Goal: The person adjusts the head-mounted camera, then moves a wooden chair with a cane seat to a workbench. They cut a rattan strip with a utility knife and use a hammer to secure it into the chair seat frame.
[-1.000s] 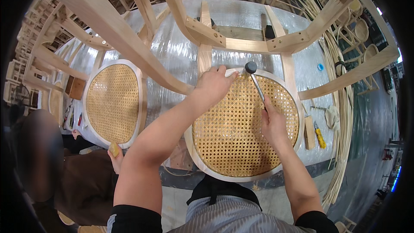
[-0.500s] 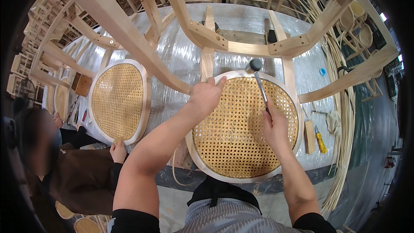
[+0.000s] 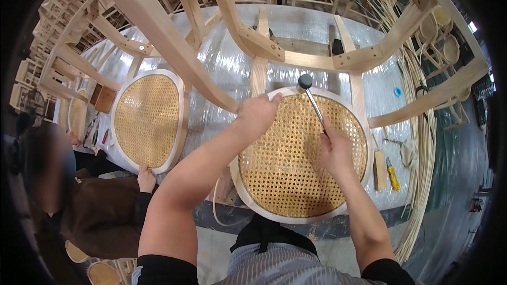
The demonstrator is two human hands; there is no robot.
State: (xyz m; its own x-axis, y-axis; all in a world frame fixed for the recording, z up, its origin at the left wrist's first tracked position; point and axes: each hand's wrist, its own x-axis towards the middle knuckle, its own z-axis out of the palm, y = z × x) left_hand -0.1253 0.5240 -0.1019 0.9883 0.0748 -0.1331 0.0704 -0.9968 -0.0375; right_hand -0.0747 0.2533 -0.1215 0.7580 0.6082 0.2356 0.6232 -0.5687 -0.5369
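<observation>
While left hand (image 3: 257, 117) presses round cane seat (image 3: 296, 163) rim, right hand (image 3: 334, 149) fingers grip hammer (image 3: 312, 104).

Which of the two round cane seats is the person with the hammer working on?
The right-hand cane seat, under both hands; the other cane seat lies further left, touched by a co-worker's hand.

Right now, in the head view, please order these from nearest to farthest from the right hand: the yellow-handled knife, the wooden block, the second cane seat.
From the right hand:
1. Wooden block, just to its right.
2. Yellow-handled knife, beyond the block, further right.
3. Second cane seat, far left.
</observation>
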